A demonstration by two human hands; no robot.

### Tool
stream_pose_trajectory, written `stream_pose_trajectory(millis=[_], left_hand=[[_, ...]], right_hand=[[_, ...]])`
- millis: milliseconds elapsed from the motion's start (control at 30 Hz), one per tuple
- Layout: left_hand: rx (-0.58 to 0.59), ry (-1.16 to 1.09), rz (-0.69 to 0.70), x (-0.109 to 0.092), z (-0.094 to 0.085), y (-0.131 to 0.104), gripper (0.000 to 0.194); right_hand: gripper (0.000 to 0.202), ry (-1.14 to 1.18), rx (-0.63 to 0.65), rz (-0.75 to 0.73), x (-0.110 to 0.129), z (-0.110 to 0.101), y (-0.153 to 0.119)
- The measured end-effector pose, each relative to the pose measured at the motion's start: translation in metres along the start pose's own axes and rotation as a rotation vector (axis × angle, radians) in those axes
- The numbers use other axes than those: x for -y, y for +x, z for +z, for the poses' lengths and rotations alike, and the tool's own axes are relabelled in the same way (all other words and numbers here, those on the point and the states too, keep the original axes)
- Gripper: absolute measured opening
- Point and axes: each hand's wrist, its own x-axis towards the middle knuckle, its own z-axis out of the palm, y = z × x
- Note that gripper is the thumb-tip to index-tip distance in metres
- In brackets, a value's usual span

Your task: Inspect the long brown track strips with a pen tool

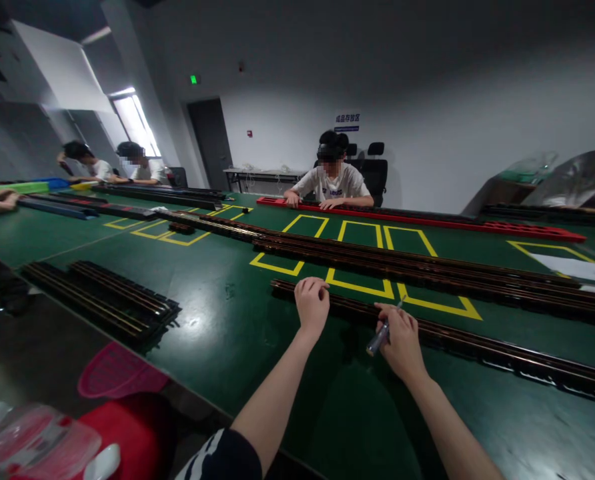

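Observation:
A long dark rail with copper-coloured lines [457, 337] lies across the green table in front of me. Over its left end, my left hand [312, 305] is closed with curled fingers gripping the rail. My right hand [401, 337] is wrapped round a screwdriver-like tool with a grey handle [377, 339]. Its thin end points up and away from me, past the fingers. The right index finger reaches to the rail's near edge. Exactly what the tool's tip is cannot be made out.
More long dark rails [357, 257] run across the table behind. Shorter dark pieces [92, 303] lie at the left edge. Yellow tape outlines [362, 288] mark the green table [217, 320]. Opposite, a person [333, 180] handles a red rail [477, 225]. A pink basket [117, 373] stands below.

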Motion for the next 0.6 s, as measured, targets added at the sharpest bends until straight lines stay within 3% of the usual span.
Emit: stream_pose_trajectory(millis=[167,333,433,600], left_hand=[[-0.221,0.056,-0.284,0.03,-0.022,0.024,0.021],[-0.281,0.149,-0.494,0.069,-0.034,0.038,0.027],[-0.221,0.155,-0.557,0.084,-0.035,0.043,0.025],[0.051,0.197,-0.512,0.093,-0.038,0.051,0.028]], right_hand=[[0.012,0.02,0.084,-0.089,-0.005,0.001,-0.011],[0.015,0.039,0.136,-0.118,-0.007,0.005,-0.015],[0.019,0.051,0.126,-0.091,-0.003,0.005,-0.014],[0.013,-0.001,0.036,-0.049,-0.001,0.004,-0.013]])
